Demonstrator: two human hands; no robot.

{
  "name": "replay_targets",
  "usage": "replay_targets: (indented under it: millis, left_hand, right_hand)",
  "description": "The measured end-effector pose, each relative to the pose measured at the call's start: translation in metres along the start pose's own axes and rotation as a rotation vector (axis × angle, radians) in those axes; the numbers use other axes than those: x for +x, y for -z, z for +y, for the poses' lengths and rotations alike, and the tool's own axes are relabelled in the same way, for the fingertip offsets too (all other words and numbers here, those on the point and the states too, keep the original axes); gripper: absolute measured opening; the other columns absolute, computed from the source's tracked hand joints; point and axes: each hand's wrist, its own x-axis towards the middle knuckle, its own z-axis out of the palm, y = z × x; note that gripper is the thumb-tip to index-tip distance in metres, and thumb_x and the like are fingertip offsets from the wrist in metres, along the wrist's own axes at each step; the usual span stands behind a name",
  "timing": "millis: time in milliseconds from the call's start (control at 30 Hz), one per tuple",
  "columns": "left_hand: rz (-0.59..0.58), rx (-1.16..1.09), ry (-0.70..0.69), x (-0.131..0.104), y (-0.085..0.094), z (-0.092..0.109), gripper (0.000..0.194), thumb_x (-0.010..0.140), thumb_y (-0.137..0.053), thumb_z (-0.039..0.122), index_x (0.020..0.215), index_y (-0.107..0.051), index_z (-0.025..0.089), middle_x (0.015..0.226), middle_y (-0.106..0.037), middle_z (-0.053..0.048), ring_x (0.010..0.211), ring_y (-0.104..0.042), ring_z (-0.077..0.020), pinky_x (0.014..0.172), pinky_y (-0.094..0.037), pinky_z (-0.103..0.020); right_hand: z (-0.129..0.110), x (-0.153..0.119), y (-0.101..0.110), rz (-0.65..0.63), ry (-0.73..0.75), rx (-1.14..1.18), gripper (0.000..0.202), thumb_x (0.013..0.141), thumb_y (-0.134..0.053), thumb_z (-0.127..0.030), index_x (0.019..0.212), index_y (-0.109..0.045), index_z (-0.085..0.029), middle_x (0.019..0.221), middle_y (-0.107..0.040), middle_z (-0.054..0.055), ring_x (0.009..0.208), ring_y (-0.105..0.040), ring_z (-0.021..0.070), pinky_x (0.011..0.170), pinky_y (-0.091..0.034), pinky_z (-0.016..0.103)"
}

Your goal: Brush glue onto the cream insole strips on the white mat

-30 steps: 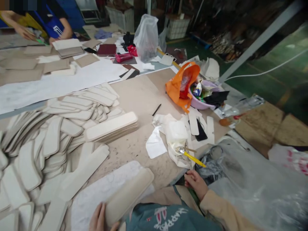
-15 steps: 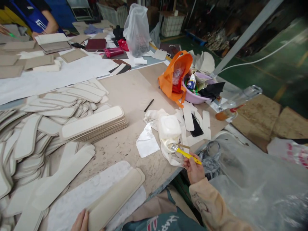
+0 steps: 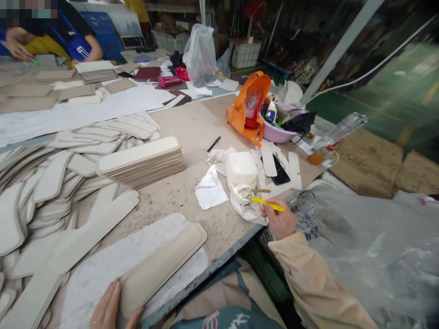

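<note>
My right hand is closed round the yellow-handled brush, whose bristles are down in the round opening of a white container wrapped in white plastic. A thin brown stick pokes out of the same opening. At the bottom, my left hand grips the near end of a few long beige pieces, fingers on one side and thumb on the other. Those pieces lie on a white sheet along the table's edge.
A tall stack of long pieces and loose piles cover the left. Beyond the container are a black phone, an orange bag, a purple basin and a bottle. Another person's arm shows far left.
The brush has sunk deeper into the opening, its handle now flatter. My left hand reaches further onto the beige pieces, showing its thumb. The view has tilted up slightly.
</note>
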Motion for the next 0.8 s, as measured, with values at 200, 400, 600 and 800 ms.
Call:
replay_targets:
  millis: [200,400,600,800]
  left_hand:
    - [0.082,0.001,-0.044,0.002,0.001,0.003,0.077,0.079,-0.05,0.052,0.144,-0.021,0.025,0.144,-0.036,-0.011,0.126,-0.043,-0.033,0.105,-0.035,-0.052]
    - [0.132,0.009,-0.106,0.001,-0.006,-0.003,0.078,0.077,-0.053,0.056,0.142,-0.027,0.022,0.14,-0.043,-0.013,0.127,-0.042,-0.0322,0.104,-0.037,-0.05]
    - [0.171,-0.017,-0.137,0.002,-0.009,-0.005,0.077,0.077,-0.056,0.052,0.141,-0.029,0.019,0.139,-0.044,-0.015,0.126,-0.042,-0.0332,0.103,-0.038,-0.051]
    - [0.148,-0.062,-0.117,-0.002,0.003,0.009,0.073,0.079,-0.058,0.044,0.141,-0.028,0.02,0.136,-0.048,-0.013,0.128,-0.04,-0.0313,0.102,-0.039,-0.049]
  right_hand:
    - [-0.013,-0.003,0.012,-0.03,0.133,-0.142,0.047,0.081,-0.05,-0.062,0.091,-0.057,-0.017,0.064,-0.068,0.005,0.052,-0.065,0.0167,0.05,-0.05,0.025]
    - [-0.031,0.004,0.016,0.043,0.168,-0.052,0.054,0.078,-0.048,-0.068,0.087,-0.055,-0.016,0.06,-0.065,0.003,0.046,-0.061,0.0148,0.045,-0.048,0.023]
    - [-0.05,0.015,-0.011,0.094,0.107,-0.05,0.054,0.072,-0.051,-0.071,0.081,-0.052,-0.018,0.056,-0.063,0.003,0.044,-0.06,0.0158,0.043,-0.046,0.024]
    - [-0.058,0.016,0.003,0.215,0.118,0.147,0.037,0.074,-0.06,-0.056,0.077,-0.053,-0.021,0.057,-0.061,0.003,0.042,-0.056,0.0165,0.044,-0.046,0.029]
